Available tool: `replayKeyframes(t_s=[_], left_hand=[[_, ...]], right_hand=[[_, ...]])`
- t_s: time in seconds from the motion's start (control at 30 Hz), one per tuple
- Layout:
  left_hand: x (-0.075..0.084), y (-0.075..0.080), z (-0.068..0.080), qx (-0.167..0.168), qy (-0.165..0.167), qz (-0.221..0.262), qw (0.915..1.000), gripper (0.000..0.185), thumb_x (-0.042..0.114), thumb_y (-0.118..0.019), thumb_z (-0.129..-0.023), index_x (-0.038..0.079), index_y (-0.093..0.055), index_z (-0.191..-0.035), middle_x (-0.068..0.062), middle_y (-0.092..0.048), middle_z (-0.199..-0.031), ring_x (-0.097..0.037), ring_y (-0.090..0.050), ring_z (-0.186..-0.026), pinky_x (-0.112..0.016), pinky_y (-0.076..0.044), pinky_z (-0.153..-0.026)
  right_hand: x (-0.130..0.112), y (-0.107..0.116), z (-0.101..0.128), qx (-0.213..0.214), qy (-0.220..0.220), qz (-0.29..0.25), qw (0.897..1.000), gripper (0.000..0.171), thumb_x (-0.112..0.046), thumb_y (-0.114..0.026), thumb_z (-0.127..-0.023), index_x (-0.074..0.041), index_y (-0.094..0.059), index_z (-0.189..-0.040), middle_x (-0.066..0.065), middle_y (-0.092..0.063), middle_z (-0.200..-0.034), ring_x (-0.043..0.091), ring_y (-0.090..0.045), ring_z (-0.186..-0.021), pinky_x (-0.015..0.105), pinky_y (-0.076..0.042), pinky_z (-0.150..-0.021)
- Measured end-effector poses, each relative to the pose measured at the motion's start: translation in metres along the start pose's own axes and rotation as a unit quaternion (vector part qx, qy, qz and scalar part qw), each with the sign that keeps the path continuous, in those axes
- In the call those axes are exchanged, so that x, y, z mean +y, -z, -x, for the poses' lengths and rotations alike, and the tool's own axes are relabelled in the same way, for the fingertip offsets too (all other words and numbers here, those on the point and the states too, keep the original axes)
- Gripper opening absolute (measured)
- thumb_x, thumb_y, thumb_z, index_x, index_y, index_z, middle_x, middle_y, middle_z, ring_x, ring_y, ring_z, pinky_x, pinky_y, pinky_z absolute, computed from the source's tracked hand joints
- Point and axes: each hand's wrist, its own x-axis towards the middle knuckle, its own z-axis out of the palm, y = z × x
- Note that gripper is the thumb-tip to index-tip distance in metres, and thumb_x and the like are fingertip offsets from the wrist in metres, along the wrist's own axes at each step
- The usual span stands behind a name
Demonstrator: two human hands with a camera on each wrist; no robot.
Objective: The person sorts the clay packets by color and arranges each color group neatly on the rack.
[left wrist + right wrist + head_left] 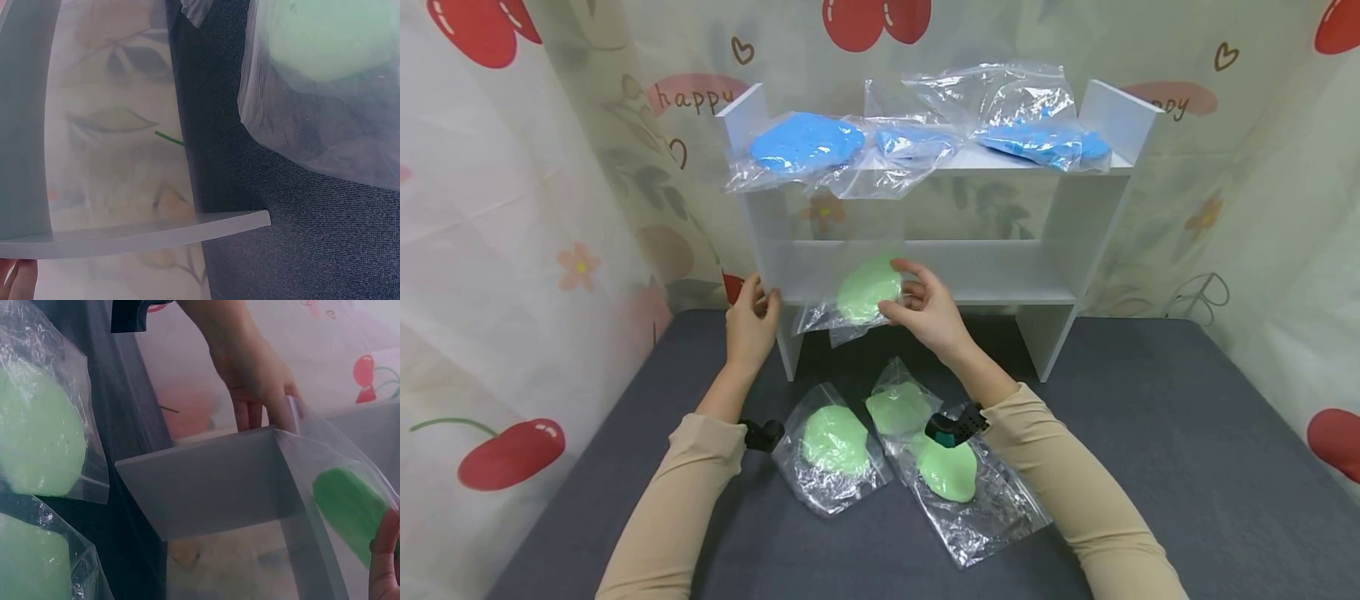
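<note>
My right hand (931, 315) pinches the right edge of a clear plastic bag with a flat green lump (867, 292), in front of the lower board of a white shelf (985, 273). In the right wrist view the fingers (384, 559) press beside the green lump (350, 503) inside the bag. My left hand (751, 327) grips the front edge of the shelf's left side panel, thumb on the inner side. In the left wrist view only its fingertips (22, 280) show, under the side panel (125, 245).
Three more bagged green lumps lie on the dark table (1150, 467): one at left (835, 440), one behind (898, 408) and one at front right (947, 468). Bagged blue lumps (808, 142) sit on the top board. A patterned curtain (505, 250) surrounds the table.
</note>
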Motion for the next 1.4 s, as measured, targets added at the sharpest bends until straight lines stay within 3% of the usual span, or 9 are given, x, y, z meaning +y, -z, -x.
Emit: replayKeyframes(t_s=[0.4, 0.63, 0.83, 1.17, 1.4], left_hand=[[0.001, 0.001, 0.001, -0.008, 0.003, 0.007, 0.9999, 0.038, 0.017, -0.049, -0.096, 0.008, -0.049, -0.133, -0.021, -0.062, -0.121, -0.035, -0.064, -0.107, -0.050, -0.054, -0.079], [0.000, 0.000, 0.000, -0.008, 0.010, -0.007, 0.9999, 0.037, 0.018, -0.049, -0.097, 0.008, -0.048, -0.133, -0.021, -0.062, -0.121, -0.035, -0.064, -0.106, -0.050, -0.054, -0.080], [0.000, 0.000, 0.000, -0.012, 0.009, -0.029, 0.9995, 0.038, 0.019, -0.047, -0.098, 0.008, -0.047, -0.134, -0.021, -0.060, -0.125, -0.035, -0.062, -0.109, -0.049, -0.053, -0.082], [0.002, 0.000, 0.002, -0.012, -0.004, -0.055, 0.9984, 0.036, 0.015, -0.047, -0.098, 0.006, -0.047, -0.132, -0.023, -0.059, -0.124, -0.036, -0.063, -0.107, -0.049, -0.054, -0.081], [0.002, 0.000, 0.002, -0.017, 0.000, -0.057, 0.9983, 0.038, 0.013, -0.046, -0.097, 0.007, -0.045, -0.134, -0.023, -0.058, -0.127, -0.037, -0.062, -0.109, -0.050, -0.053, -0.082]], right_hand=[[0.005, -0.019, -0.010, 0.034, -0.004, 0.016, 0.999, 0.047, -0.004, -0.068, -0.083, -0.002, -0.044, -0.123, 0.001, -0.051, -0.078, 0.009, -0.052, -0.064, 0.023, -0.052, -0.065], [0.003, -0.026, -0.016, 0.043, -0.010, 0.060, 0.997, 0.046, -0.008, -0.067, -0.084, -0.003, -0.046, -0.124, 0.017, -0.060, -0.102, 0.008, -0.057, -0.066, 0.032, -0.056, -0.068], [0.000, -0.031, -0.022, 0.052, -0.010, 0.090, 0.995, 0.044, -0.011, -0.068, -0.084, -0.003, -0.050, -0.123, 0.023, -0.054, -0.124, 0.008, -0.059, -0.063, 0.035, -0.057, -0.065], [-0.002, -0.038, -0.026, 0.083, -0.010, 0.132, 0.988, 0.040, -0.012, -0.071, -0.081, -0.001, -0.053, -0.115, 0.018, -0.050, -0.111, 0.018, -0.062, -0.066, 0.027, -0.056, -0.059], [0.001, -0.041, -0.029, 0.080, -0.007, 0.146, 0.986, 0.036, -0.011, -0.069, -0.083, 0.000, -0.059, -0.116, 0.019, -0.054, -0.116, 0.032, -0.066, -0.085, 0.029, -0.057, -0.065]])
